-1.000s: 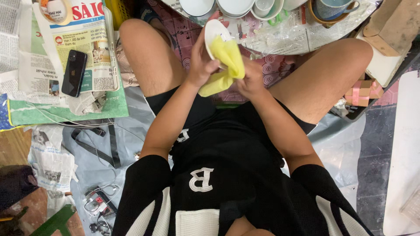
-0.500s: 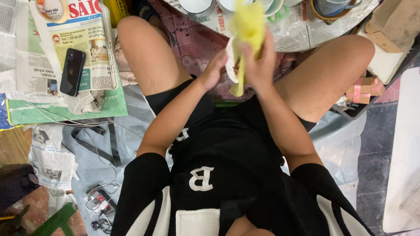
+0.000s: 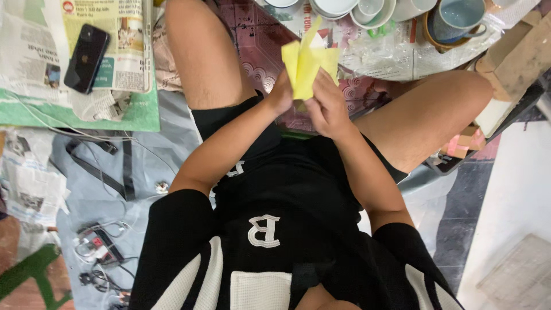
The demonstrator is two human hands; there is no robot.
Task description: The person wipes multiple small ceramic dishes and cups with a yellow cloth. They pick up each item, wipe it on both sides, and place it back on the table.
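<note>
Two hands at mid-floor, left hand (image 3: 282,92) and right hand (image 3: 326,106) fingers clenched on yellow cloth (image 3: 307,63), white bowls (image 3: 344,8) just beyond, black phone (image 3: 86,50) on newspaper (image 3: 115,63).

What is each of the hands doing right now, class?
Left hand: closed on the yellow cloth.
Right hand: closed on the same yellow cloth; whether anything is inside it cannot be told.

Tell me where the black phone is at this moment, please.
In the head view, the black phone lies at the upper left on a spread newspaper, beside the person's left thigh, far from both hands.
</note>
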